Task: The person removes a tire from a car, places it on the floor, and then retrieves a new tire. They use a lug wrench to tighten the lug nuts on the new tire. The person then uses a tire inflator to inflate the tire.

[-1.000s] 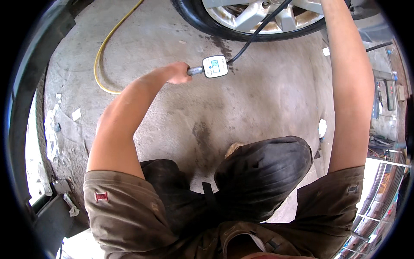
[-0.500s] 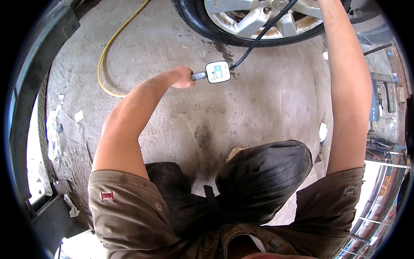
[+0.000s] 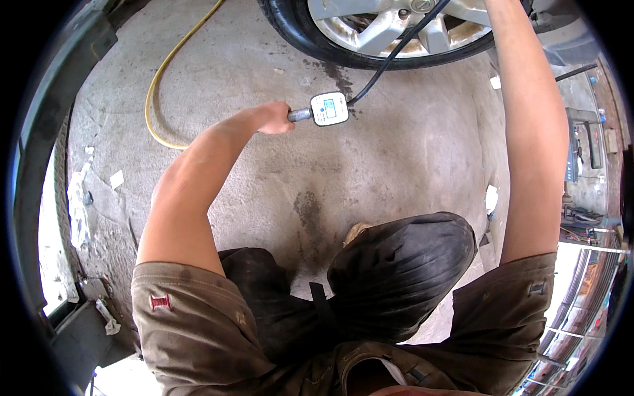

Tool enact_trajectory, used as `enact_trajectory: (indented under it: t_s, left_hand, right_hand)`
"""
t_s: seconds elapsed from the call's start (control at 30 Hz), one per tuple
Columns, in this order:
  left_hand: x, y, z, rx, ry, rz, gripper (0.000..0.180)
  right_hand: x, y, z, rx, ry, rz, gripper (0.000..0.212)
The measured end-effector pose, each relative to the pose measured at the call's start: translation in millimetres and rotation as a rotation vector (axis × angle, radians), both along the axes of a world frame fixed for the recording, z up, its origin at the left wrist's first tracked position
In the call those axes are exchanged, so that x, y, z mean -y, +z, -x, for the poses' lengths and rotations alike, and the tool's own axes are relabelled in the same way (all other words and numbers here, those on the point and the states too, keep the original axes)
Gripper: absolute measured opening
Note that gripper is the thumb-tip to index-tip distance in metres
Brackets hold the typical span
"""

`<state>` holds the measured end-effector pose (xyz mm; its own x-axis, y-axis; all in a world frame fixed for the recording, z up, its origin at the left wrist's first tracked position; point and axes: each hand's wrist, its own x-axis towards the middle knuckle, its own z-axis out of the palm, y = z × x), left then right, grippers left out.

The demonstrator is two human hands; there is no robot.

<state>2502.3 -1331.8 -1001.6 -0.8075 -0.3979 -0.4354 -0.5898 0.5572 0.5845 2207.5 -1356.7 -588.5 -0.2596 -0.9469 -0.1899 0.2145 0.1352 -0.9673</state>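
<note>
My left hand point(image 3: 274, 117) is wrapped round the grey metal handle of a digital tire inflator gauge point(image 3: 329, 109), whose white square face and lit screen point up at me. From the gauge a black hose point(image 3: 378, 74) runs up and to the right, across the front of a car wheel point(image 3: 376, 33) with a silver spoked rim and black tire. My right arm point(image 3: 533, 132) reaches forward past the wheel's right side. Its hand lies beyond the upper edge of the picture.
A yellow air hose point(image 3: 153, 92) curves over the concrete floor point(image 3: 396, 165) on the left, passing behind my left forearm. Scraps of white paper point(image 3: 117, 179) lie about. At the right are a tool case point(image 3: 572, 158) and a wire rack point(image 3: 574, 310). A dark metal frame point(image 3: 49, 119) borders the left.
The whole view has shifted slightly, so everything sits a little further left. My left hand keeps its hold on the inflator gauge, and my right arm stays stretched toward the wheel.
</note>
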Motion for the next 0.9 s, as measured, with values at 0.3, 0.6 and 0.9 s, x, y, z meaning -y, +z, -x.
enact_trajectory:
  t_s: [0.3,0.6,0.9]
  left_hand:
    - [2,-6,1,0.016,-0.027,0.008,0.041]
    - [1,-10,4,0.019,-0.008,0.017,0.039]
    - [3,-11,4,0.021,-0.010,-0.011,0.040]
  right_hand:
    - [1,0,3,0.030,-0.010,-0.023,0.031]
    - [3,0,3,0.022,-0.005,-0.012,0.035]
    - [1,1,6,0.039,0.027,-0.026,0.035]
